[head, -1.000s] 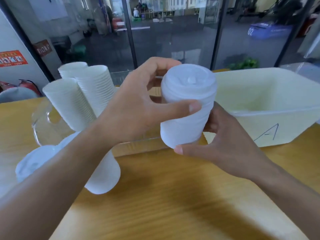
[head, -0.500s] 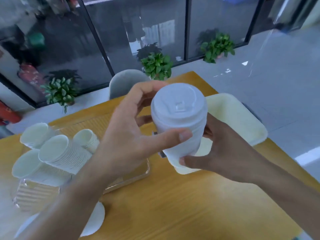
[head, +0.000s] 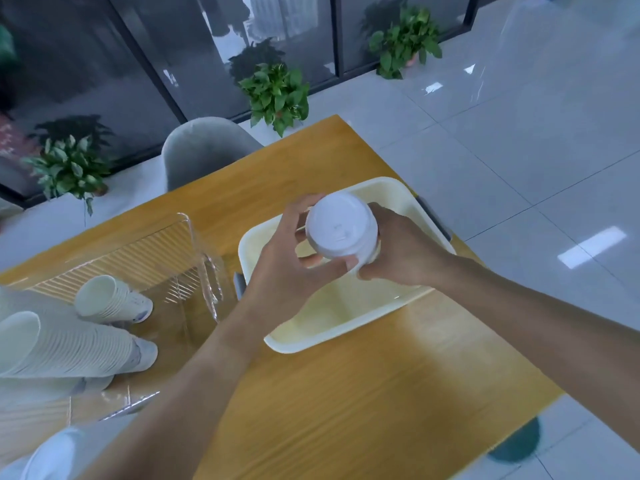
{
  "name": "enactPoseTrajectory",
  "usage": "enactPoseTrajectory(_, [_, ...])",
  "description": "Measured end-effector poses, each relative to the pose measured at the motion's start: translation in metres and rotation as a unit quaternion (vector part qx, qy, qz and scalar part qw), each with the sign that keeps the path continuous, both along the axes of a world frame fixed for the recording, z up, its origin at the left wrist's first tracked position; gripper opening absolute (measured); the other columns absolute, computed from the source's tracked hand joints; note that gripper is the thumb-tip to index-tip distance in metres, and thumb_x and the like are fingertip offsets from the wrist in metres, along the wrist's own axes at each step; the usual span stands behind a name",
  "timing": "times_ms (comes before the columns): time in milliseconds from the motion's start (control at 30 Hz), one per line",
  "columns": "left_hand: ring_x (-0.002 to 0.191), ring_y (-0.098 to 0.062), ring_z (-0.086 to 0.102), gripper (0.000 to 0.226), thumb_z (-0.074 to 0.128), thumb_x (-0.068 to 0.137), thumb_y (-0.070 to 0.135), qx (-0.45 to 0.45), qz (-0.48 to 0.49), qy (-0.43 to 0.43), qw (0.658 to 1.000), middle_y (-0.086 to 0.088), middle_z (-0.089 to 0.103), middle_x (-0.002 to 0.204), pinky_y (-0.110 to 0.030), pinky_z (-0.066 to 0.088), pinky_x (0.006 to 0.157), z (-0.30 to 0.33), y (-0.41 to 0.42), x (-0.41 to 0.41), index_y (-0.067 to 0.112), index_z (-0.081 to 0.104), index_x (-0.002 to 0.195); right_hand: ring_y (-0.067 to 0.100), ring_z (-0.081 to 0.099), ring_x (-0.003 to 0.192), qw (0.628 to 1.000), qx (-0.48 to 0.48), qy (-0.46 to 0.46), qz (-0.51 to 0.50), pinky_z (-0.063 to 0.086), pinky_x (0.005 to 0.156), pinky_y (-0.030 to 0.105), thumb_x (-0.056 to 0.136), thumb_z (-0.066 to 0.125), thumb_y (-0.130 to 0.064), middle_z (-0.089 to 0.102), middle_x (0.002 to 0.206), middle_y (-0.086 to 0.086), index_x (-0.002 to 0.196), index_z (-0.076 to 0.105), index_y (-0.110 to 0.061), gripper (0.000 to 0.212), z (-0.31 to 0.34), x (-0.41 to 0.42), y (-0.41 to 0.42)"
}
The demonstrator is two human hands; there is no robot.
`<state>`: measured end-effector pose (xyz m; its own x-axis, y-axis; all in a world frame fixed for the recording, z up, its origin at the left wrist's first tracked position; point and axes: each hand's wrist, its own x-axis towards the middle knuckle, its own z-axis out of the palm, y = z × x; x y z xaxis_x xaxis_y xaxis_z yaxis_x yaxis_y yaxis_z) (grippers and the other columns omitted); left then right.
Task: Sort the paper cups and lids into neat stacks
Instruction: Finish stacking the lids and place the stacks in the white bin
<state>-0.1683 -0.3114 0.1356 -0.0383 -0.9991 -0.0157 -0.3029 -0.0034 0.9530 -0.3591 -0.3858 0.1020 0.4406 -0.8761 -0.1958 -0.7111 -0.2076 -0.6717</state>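
Note:
Both hands hold one white stack of lids (head: 341, 230) upright over the cream bin (head: 346, 327). My left hand (head: 287, 261) grips the stack from the left with fingers curled round it. My right hand (head: 401, 251) grips it from the right and below. Stacks of white paper cups (head: 69, 344) lie on their sides in a clear plastic bin (head: 204, 271) at the left, a shorter cup stack (head: 112, 299) behind them. Another white lid stack (head: 52, 459) shows at the bottom left corner.
The wooden table (head: 346, 410) ends close on the right, with tiled floor beyond. A grey chair (head: 204, 147) stands at the far edge. Potted plants (head: 277, 95) line a glass wall. A dark round object (head: 516, 441) sits on the floor near the table's right corner.
The view has tilted steeply downward. Both hands have carried the lid stack forward and down, from in front of the bin to above its inside.

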Motion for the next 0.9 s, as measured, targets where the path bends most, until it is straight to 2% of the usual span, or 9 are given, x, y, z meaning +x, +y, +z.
enactPoseTrajectory(100, [0.128, -0.004, 0.056, 0.079, 0.091, 0.078, 0.022, 0.015, 0.012, -0.002, 1.000, 0.020, 0.056, 0.136, -0.029, 0.056, 0.092, -0.016, -0.008, -0.005, 0.043, 0.046, 0.139, 0.021, 0.061, 0.101, 0.999, 0.009, 0.041, -0.018, 0.052, 0.072, 0.032, 0.068, 0.088, -0.012, 0.062, 0.122, -0.001, 0.135, 0.049, -0.016, 0.078, -0.012, 0.004, -0.009])
enactPoseTrajectory(200, [0.127, -0.006, 0.057, 0.080, 0.091, 0.078, 0.022, 0.033, 0.017, -0.007, 0.999, 0.025, 0.055, 0.133, -0.037, 0.055, 0.100, -0.034, -0.015, -0.006, 0.045, 0.045, 0.138, 0.020, 0.058, 0.094, 0.996, 0.037, 0.063, -0.044, 0.044, 0.062, 0.029, 0.071, 0.084, -0.007, 0.062, 0.120, 0.000, 0.134, 0.049, -0.017, 0.073, -0.024, 0.008, -0.016])
enactPoseTrajectory(367, [0.127, -0.002, 0.054, 0.080, 0.091, 0.078, 0.021, 0.042, 0.019, -0.008, 0.999, 0.021, 0.052, 0.138, -0.037, 0.049, 0.110, -0.053, -0.031, -0.009, 0.036, 0.043, 0.140, 0.023, 0.057, 0.102, 0.987, 0.085, 0.116, -0.072, 0.044, 0.068, 0.030, 0.078, 0.078, -0.008, 0.058, 0.125, 0.008, 0.130, 0.049, -0.024, 0.063, -0.043, 0.015, -0.031])
enactPoseTrajectory(433, [0.124, 0.003, 0.053, 0.079, 0.090, 0.078, 0.017, 0.046, 0.022, 0.000, 0.999, 0.027, 0.051, 0.134, -0.034, 0.048, 0.109, -0.060, -0.036, -0.011, 0.032, 0.043, 0.140, 0.026, 0.060, 0.110, 0.984, 0.112, 0.108, -0.087, 0.046, 0.071, 0.031, 0.080, 0.077, -0.007, 0.058, 0.129, 0.008, 0.142, 0.043, -0.023, 0.072, -0.045, 0.018, -0.035])
enactPoseTrajectory(500, [0.123, 0.006, 0.052, 0.079, 0.089, 0.080, 0.014, 0.049, 0.021, -0.001, 0.999, 0.035, 0.050, 0.129, -0.032, 0.048, 0.108, -0.068, -0.040, -0.013, 0.030, 0.042, 0.141, 0.027, 0.062, 0.105, 0.980, 0.134, 0.098, -0.106, 0.046, 0.068, 0.031, 0.081, 0.076, -0.008, 0.060, 0.129, 0.006, 0.146, 0.040, -0.023, 0.076, -0.045, 0.018, -0.037])
enactPoseTrajectory(567, [0.124, 0.005, 0.051, 0.079, 0.088, 0.080, 0.011, 0.046, 0.020, -0.002, 0.999, 0.034, 0.050, 0.129, -0.030, 0.048, 0.108, -0.074, -0.042, -0.015, 0.029, 0.041, 0.142, 0.025, 0.064, 0.099, 0.978, 0.147, 0.088, -0.118, 0.044, 0.062, 0.030, 0.082, 0.075, -0.010, 0.064, 0.122, 0.003, 0.142, 0.046, -0.024, 0.069, -0.046, 0.018, -0.037])
enactPoseTrajectory(667, [0.124, 0.005, 0.050, 0.080, 0.087, 0.079, 0.009, 0.039, 0.026, -0.005, 0.999, 0.032, 0.049, 0.129, -0.022, 0.047, 0.104, -0.078, -0.046, -0.020, 0.027, 0.041, 0.142, 0.019, 0.063, 0.090, 0.978, 0.157, 0.065, -0.122, 0.043, 0.059, 0.027, 0.085, 0.072, -0.009, 0.069, 0.104, -0.003, 0.122, 0.059, -0.024, 0.043, -0.043, 0.015, -0.037])
enactPoseTrajectory(733, [0.123, 0.004, 0.051, 0.080, 0.088, 0.079, 0.011, 0.042, 0.028, -0.007, 0.999, 0.032, 0.050, 0.128, -0.016, 0.046, 0.101, -0.077, -0.048, -0.022, 0.028, 0.041, 0.142, 0.020, 0.064, 0.088, 0.977, 0.162, 0.037, -0.137, 0.046, 0.062, 0.029, 0.085, 0.069, -0.007, 0.070, 0.096, -0.003, 0.112, 0.066, -0.023, 0.032, -0.038, 0.012, -0.036])
enactPoseTrajectory(900, [0.122, -0.004, 0.054, 0.082, 0.090, 0.078, 0.021, 0.057, 0.015, -0.036, 0.998, 0.017, 0.055, 0.136, -0.011, 0.044, 0.095, -0.075, -0.051, -0.035, 0.030, 0.041, 0.142, 0.023, 0.064, 0.098, 0.970, 0.156, 0.033, -0.181, 0.056, 0.077, 0.036, 0.086, 0.067, -0.011, 0.066, 0.109, 0.000, 0.124, 0.060, -0.022, 0.040, -0.025, -0.002, -0.027])
